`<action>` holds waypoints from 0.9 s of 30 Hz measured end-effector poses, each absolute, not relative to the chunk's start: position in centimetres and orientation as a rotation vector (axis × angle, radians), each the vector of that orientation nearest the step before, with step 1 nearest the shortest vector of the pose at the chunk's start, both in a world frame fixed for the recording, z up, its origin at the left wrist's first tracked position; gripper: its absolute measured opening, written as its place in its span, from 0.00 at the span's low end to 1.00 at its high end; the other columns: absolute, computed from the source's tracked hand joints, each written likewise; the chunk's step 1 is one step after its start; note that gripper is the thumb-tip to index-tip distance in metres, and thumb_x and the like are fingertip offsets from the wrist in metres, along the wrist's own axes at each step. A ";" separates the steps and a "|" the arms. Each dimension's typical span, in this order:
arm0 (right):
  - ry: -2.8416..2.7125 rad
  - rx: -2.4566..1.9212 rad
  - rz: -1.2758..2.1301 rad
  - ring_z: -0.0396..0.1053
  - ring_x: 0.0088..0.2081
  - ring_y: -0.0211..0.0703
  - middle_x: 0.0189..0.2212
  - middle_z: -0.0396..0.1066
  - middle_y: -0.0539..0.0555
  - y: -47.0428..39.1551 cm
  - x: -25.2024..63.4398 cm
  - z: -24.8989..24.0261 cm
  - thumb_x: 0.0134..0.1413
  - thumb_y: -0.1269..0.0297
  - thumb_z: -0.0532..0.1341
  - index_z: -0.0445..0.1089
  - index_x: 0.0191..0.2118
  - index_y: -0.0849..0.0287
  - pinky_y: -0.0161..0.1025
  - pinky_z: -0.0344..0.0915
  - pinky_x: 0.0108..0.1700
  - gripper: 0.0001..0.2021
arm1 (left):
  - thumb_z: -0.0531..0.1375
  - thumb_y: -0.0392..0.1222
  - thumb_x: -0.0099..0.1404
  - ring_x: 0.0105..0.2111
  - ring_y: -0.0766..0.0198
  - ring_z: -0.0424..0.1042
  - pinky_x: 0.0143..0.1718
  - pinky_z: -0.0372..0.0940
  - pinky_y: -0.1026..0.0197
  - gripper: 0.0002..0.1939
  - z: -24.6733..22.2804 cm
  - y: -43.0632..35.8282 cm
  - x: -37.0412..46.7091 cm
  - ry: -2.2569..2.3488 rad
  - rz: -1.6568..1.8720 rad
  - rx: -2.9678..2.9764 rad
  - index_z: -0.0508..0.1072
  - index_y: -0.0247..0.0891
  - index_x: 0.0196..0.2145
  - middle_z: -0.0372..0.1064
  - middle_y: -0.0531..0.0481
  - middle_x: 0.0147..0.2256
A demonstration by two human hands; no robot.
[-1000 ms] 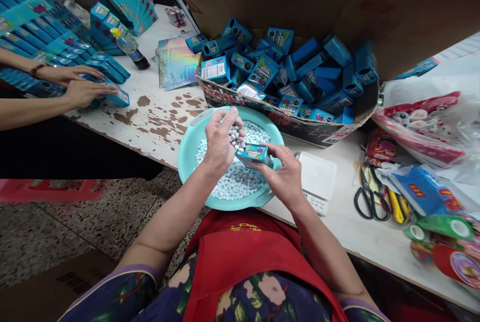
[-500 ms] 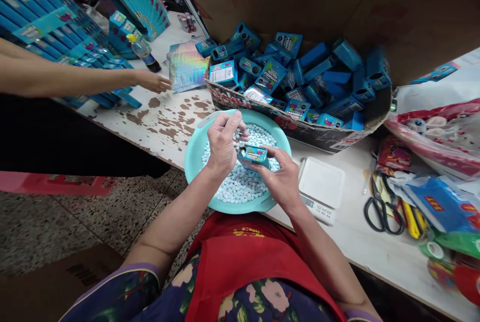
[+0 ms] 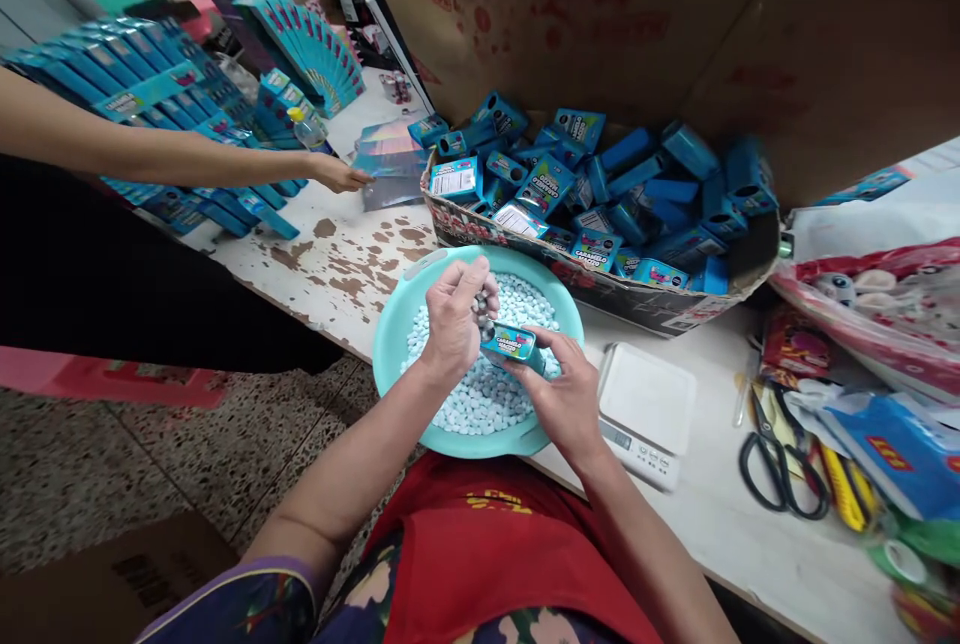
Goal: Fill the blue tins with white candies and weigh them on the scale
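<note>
My right hand point(image 3: 566, 379) grips a small blue candy box point(image 3: 514, 344) labelled "Caramelo Macizo", tilted with its opening toward my left hand. My left hand point(image 3: 456, 319) is closed around small candies point(image 3: 480, 306), held at that opening; in the shade of the fingers they look grey, and the palm side is partly hidden. Both hands are over a turquoise basin point(image 3: 388, 344), which holds a bed of pale blue-white candies point(image 3: 480, 409).
Behind the basin stands a cardboard carton point(image 3: 517, 242) full of blue boxes. A white scale point(image 3: 649, 399), scissors point(image 3: 780, 464) and a yellow cutter point(image 3: 844, 489) lie to the right. A co-worker's hand point(image 3: 341, 174) touches shiny sheets point(image 3: 394, 159) beside stacked blue boxes point(image 3: 150, 89).
The co-worker's hand has reached right onto the shiny sheets. My left hand stays at the box opening, its fingers and candies slightly closer to it. The whole view has shifted a little.
</note>
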State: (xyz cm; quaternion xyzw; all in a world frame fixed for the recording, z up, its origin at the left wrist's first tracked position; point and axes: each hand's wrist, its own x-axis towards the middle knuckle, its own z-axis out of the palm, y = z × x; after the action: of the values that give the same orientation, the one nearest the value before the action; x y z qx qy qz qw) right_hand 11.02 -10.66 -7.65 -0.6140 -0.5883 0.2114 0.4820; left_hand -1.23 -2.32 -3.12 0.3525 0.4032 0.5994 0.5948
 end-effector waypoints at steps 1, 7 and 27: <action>-1.427 -1.497 0.526 0.75 0.44 0.50 0.40 0.79 0.53 -10.7 11.0 -7.6 0.51 0.62 0.68 0.75 0.46 0.52 0.49 0.70 0.48 0.14 | 0.65 0.51 0.61 0.18 0.74 0.61 0.17 0.53 0.68 0.19 -3.1 -2.4 -1.2 0.943 1.406 0.814 0.64 0.38 0.23 0.63 0.55 0.23; -1.342 -1.467 0.537 0.75 0.44 0.49 0.41 0.78 0.52 -11.5 11.9 -7.4 0.50 0.62 0.70 0.76 0.47 0.52 0.47 0.69 0.49 0.16 | 0.66 0.53 0.59 0.15 0.77 0.54 0.13 0.44 0.68 0.24 -2.8 -2.5 -1.8 0.947 1.416 0.826 0.57 0.39 0.22 0.60 0.58 0.21; -1.467 -1.457 0.549 0.73 0.45 0.50 0.41 0.78 0.52 -10.6 10.3 -7.1 0.50 0.66 0.70 0.75 0.46 0.54 0.47 0.67 0.49 0.16 | 0.69 0.50 0.58 0.16 0.75 0.52 0.16 0.46 0.70 0.20 -2.5 -3.3 -1.0 0.924 1.555 0.786 0.61 0.40 0.29 0.55 0.60 0.19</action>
State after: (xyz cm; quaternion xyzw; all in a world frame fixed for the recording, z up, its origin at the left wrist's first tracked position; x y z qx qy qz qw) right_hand 10.31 -10.56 -7.13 -0.5975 -0.6012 0.2252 0.4804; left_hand -0.99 -3.31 -2.46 0.3325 0.3909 0.6574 0.5518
